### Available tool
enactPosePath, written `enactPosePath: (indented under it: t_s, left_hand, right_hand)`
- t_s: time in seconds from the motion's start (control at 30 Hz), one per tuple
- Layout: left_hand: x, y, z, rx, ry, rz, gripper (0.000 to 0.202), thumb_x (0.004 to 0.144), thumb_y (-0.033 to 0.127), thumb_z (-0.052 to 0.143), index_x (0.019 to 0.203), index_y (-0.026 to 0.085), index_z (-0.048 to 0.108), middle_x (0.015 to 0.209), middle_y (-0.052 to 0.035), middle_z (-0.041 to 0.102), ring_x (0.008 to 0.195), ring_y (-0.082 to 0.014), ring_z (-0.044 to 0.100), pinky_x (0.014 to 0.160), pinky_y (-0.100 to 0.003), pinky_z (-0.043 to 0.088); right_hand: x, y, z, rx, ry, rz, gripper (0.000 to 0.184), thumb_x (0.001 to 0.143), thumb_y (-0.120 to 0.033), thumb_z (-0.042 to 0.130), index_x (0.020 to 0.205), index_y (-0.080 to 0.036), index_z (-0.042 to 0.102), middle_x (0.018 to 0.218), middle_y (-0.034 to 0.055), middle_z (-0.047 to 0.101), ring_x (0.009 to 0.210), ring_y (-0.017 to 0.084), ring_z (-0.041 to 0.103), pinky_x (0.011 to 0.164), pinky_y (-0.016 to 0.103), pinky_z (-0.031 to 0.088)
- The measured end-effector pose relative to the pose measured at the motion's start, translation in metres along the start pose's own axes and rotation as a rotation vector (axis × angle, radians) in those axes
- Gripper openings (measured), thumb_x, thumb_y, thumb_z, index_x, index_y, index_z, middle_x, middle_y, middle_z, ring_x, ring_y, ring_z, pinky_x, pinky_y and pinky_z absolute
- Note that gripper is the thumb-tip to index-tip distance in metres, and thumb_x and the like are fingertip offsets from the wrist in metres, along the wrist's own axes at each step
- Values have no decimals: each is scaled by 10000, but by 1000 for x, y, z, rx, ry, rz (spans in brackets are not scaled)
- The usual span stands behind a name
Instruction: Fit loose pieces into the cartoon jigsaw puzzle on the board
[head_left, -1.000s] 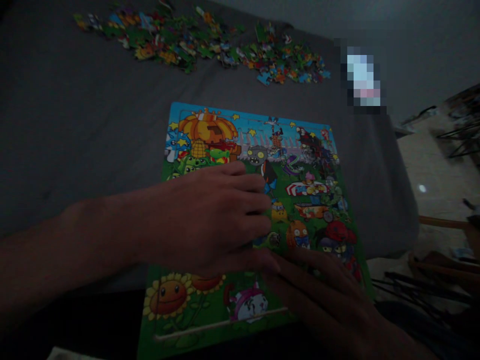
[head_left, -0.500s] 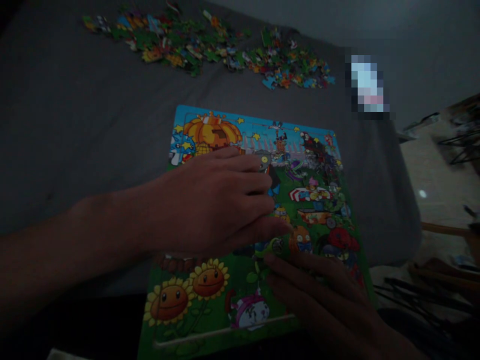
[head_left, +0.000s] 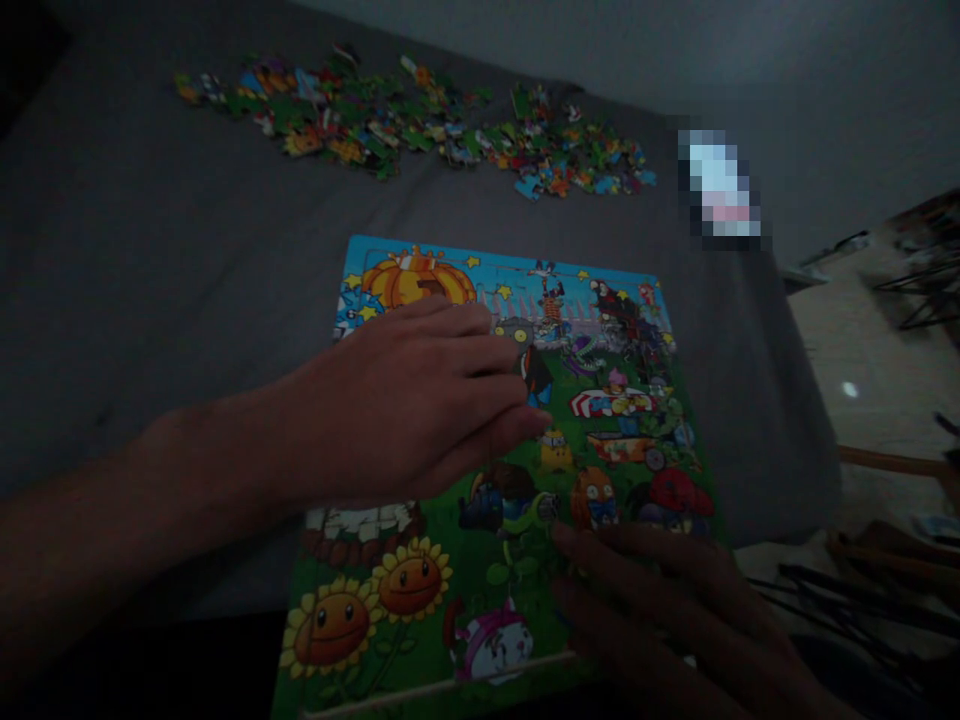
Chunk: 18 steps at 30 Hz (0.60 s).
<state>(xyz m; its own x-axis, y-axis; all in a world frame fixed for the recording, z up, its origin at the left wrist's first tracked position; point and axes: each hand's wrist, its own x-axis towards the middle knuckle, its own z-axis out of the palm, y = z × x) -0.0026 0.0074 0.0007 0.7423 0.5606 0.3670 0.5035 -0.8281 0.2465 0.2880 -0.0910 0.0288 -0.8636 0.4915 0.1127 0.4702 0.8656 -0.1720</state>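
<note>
From my feed, the cartoon jigsaw puzzle lies flat on a dark grey fabric cover, its long side running away from the camera and its near edge dropping out of view at the bottom. The artwork is nearly whole; I can pick out a big orange pumpkin at the top and two smiling sunflowers near the bottom.

The left hand reaches in from the left and hovers palm-down over the middle, fingers held close together and slightly curled, tips just beside a grey zombie head. I cannot tell whether it is touching or holding a piece. The right hand sits at the lower right of the puzzle, fingers lightly spread and lying across its surface, pinching nothing I can see.

Beyond the puzzle, a long scatter of loose puzzle pieces lies on the same cover, well apart from it. Up to the right is a pixelated object that I cannot identify. Past the cover's edge, a pale floor shows, with a wooden rail over it.
</note>
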Motion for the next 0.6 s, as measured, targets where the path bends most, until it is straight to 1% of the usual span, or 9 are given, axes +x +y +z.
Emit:
enactPosePath:
  t_s: [0.1, 0.17, 0.27, 0.33, 0.37, 0.4, 0.47, 0.53, 0.6]
  left_hand:
    - [0, -5, -1, 25, 3, -25, 464, 1085, 376, 294, 799, 209, 619, 750, -20, 587, 786, -218, 580, 806, -394, 477]
    - [-1, -8, -2, 31, 26, -37, 430, 1081, 362, 318, 810, 205, 612, 784, -28, 610, 832, -232, 602, 829, -406, 472]
    - [-3, -13, -4, 19, 61, -82, 329, 1064, 328, 398, 845, 201, 607, 842, -32, 635, 823, -221, 589, 804, -393, 452]
    - [-5, -19, -5, 1, 58, -114, 271, 1055, 311, 433, 885, 204, 616, 862, -27, 639, 826, -213, 580, 782, -376, 438]
    - [-6, -24, -6, 4, 70, -140, 267, 1057, 296, 424, 904, 201, 621, 883, -31, 648, 846, -213, 581, 798, -376, 436]
    - [-6, -29, -7, 2, 78, -169, 261, 1059, 302, 426, 935, 199, 631, 901, -32, 659, 875, -215, 589, 812, -374, 438]
    - [-8, -40, -8, -12, 89, -225, 263, 1065, 320, 425, 978, 206, 646, 928, -23, 676, 874, -209, 586, 803, -365, 430]
    - [-11, -51, -11, -24, 110, -285, 268, 1064, 336, 425, 1008, 214, 656, 947, -19, 683, 871, -205, 589, 800, -359, 431]
    - [-15, -63, -13, -21, 139, -355, 291, 1060, 378, 427, 1005, 219, 665, 939, -23, 683, 879, -212, 597, 808, -363, 441]
  right_hand:
    - [-11, 4, -4, 10, -25, 27, 435, 1033, -164, 465, 1438, -263, 589, 1486, -15, 601, 1283, 227, 617, 1006, 361, 564]
    - [-19, 11, -8, 7, -15, 83, 489, 1016, -162, 495, 1489, -277, 541, 1477, 2, 614, 1316, 246, 596, 1024, 387, 563]
    - [-21, 31, -16, -5, 75, 158, 525, 999, -188, 554, 1509, -303, 510, 1392, 23, 679, 1276, 241, 621, 989, 375, 586]
    - [-14, 53, -24, -37, 154, 215, 517, 988, -200, 596, 1489, -300, 516, 1316, 32, 716, 1226, 222, 641, 974, 354, 591]
    - [-7, 67, -29, -61, 198, 254, 493, 988, -209, 604, 1468, -287, 525, 1284, 40, 727, 1208, 215, 643, 974, 351, 589]
    - [1, 81, -35, -78, 230, 288, 451, 995, -228, 601, 1440, -271, 542, 1264, 54, 729, 1196, 214, 641, 972, 354, 586]
    - [19, 113, -45, -85, 272, 339, 366, 1012, -273, 577, 1377, -245, 580, 1239, 79, 728, 1187, 228, 641, 975, 391, 581]
    - [37, 146, -51, -32, 255, 364, 366, 1019, -327, 568, 1370, -224, 581, 1262, 104, 711, 1190, 246, 644, 998, 446, 564]
    - [55, 175, -49, 31, 232, 358, 378, 1015, -355, 565, 1355, -191, 590, 1284, 130, 700, 1190, 262, 647, 1008, 483, 552]
